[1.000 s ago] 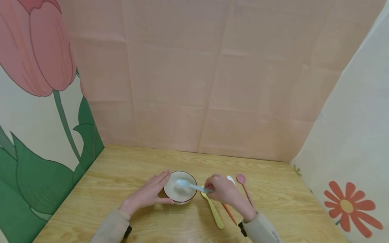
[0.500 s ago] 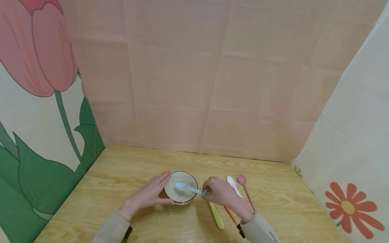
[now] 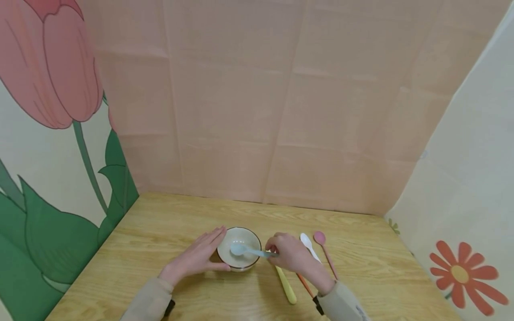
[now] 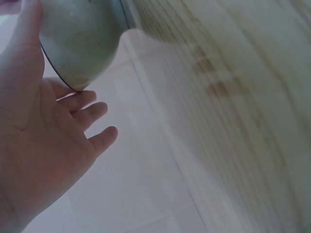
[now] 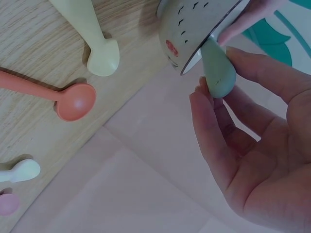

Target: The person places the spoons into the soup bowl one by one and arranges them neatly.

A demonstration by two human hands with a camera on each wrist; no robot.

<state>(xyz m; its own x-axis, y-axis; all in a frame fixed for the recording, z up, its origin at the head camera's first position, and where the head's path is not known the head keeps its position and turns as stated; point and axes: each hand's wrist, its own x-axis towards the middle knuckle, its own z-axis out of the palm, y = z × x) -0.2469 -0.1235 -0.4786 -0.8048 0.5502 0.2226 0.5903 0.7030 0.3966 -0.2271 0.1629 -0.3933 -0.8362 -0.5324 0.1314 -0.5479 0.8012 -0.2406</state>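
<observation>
A pale bowl (image 3: 241,263) with a dark rim stands on the table. My left hand (image 3: 198,256) holds it at its left side, thumb near me and fingers on the far side of the rim. In the left wrist view some fingers of that hand (image 4: 53,126) extend past the bowl (image 4: 82,39). My right hand (image 3: 291,254) pinches the handle of a light blue spoon (image 3: 253,251), whose head is inside the bowl. The right wrist view shows the handle end (image 5: 221,73) between thumb and fingers. No contents are discernible in the bowl.
Right of the bowl lie a yellow spoon (image 3: 286,285), an orange spoon (image 3: 305,284), a white spoon (image 3: 307,243) and a pink spoon (image 3: 326,252). My right forearm passes over some of them. A pink backdrop (image 3: 261,111) rises behind the wooden table (image 3: 176,214).
The head of the light blue spoon has shifted slightly left and nearer to me inside the bowl. My right hand moved a little left, uncovering more of the white spoon. My left hand stays put.
</observation>
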